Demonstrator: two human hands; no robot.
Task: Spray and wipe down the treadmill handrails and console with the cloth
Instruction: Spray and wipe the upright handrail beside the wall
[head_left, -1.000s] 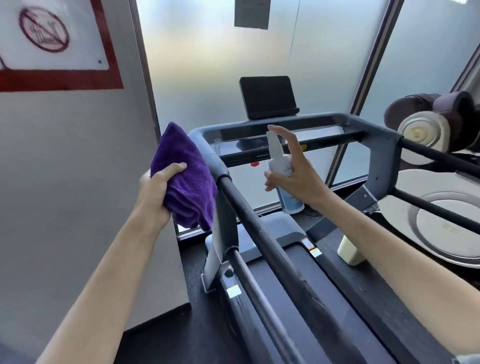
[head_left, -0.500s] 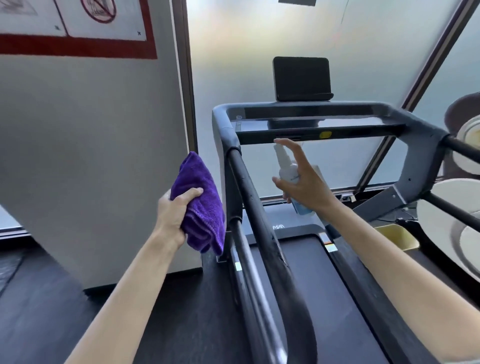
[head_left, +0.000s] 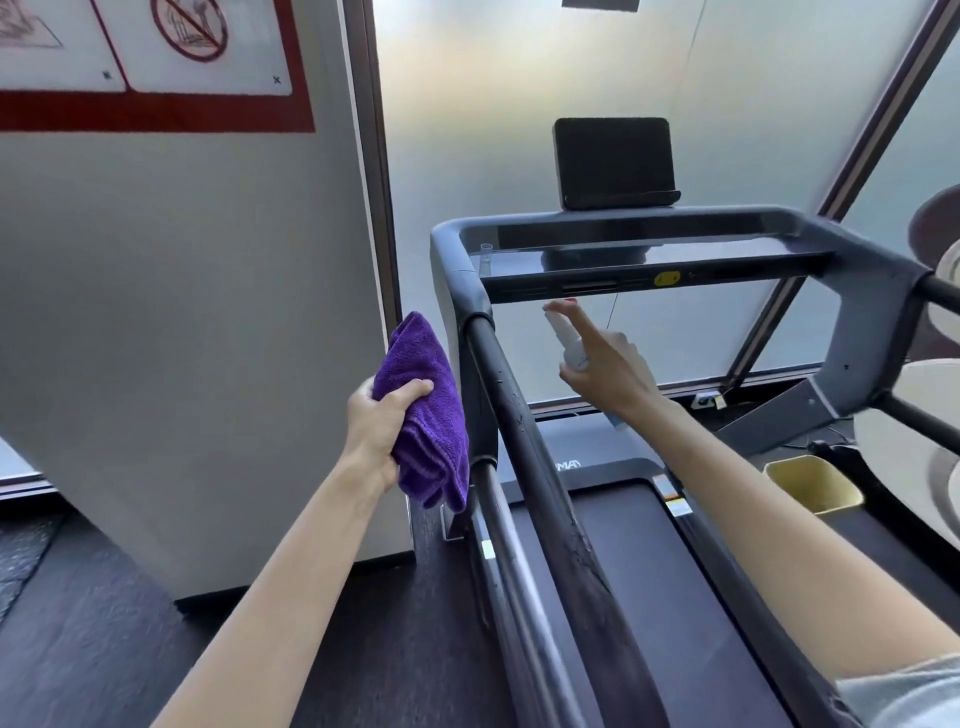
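Head view: left hand grips one purple cloth, right hand one spray bottle.

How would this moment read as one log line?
left hand: holds purple cloth | right hand: holds spray bottle | left handrail: droplets

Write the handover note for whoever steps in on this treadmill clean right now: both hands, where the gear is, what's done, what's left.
Left hand: closed on the folded purple cloth, held just left of the left handrail, not touching it.
Right hand: holding the spray bottle with the index finger on top, between the rails, below the console.
Done: droplets show on the left handrail's upper part, so it looks sprayed; no sign of wiping.
Left: wipe the left handrail, then spray and wipe the console and the right handrail.
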